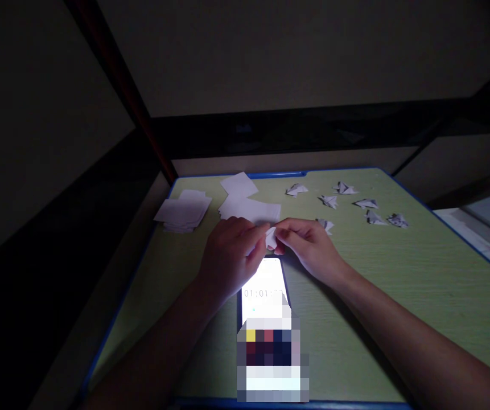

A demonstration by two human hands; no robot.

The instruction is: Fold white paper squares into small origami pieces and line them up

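Where the two bare hands meet, near the centre of the frame, I see a small piece of folded white paper [271, 239] pinched between them. The left hand [231, 253], on the left side, has its fingers curled and its thumb and fingertips drawn close to the paper's left edge. The right hand [313, 246] grips the paper's right side between thumb and bent fingers. Both forearms reach in from the bottom corners.

Just below the paper, at lower centre, lies a phone [262, 282] with a glowing white screen; it reads 01:01, with the last digits unclear. Blurred squares cover its lower part, and the left hand overlaps its left edge.

Beyond the hands, slightly above centre, white paper sheets [251, 209] lie overlapping, a single square sheet [239, 185] at their top. Left of them sits a loose, uneven paper stack [184, 210]. To the right of centre, six small crumpled-looking folded paper shapes [345, 188] are scattered, and a seventh [325, 226] is partly hidden behind the right hand.

All of it rests on a pale green table [398, 296] with a blue rim. Dim wall panels [270, 57] fill the upper frame, crossed by a dark band [210, 136].
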